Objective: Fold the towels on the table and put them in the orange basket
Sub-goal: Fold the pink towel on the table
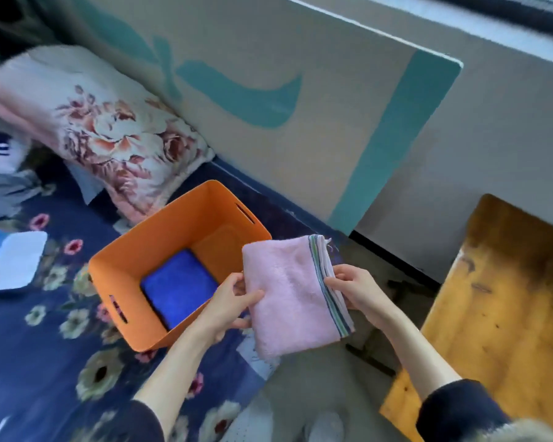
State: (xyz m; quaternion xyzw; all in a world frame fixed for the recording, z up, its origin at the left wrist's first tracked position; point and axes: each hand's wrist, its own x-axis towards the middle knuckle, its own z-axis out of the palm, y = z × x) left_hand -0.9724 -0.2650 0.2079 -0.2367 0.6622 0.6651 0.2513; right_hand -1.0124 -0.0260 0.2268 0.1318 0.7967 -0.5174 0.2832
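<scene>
A folded pink towel (291, 291) with a striped border hangs in the air just right of the orange basket (160, 247). My left hand (233, 301) grips its left edge, thumb on top. My right hand (351, 288) pinches its striped right edge. The basket stands on a dark floral bedspread, and a folded blue towel (178, 290) lies flat on its bottom.
A wooden table (492, 314) stands at the right. A large cardboard box (300, 90) leans against the wall behind. A floral pillow (109, 132) lies at the left, and a white folded cloth (15, 260) rests on the floral bedspread (45, 346).
</scene>
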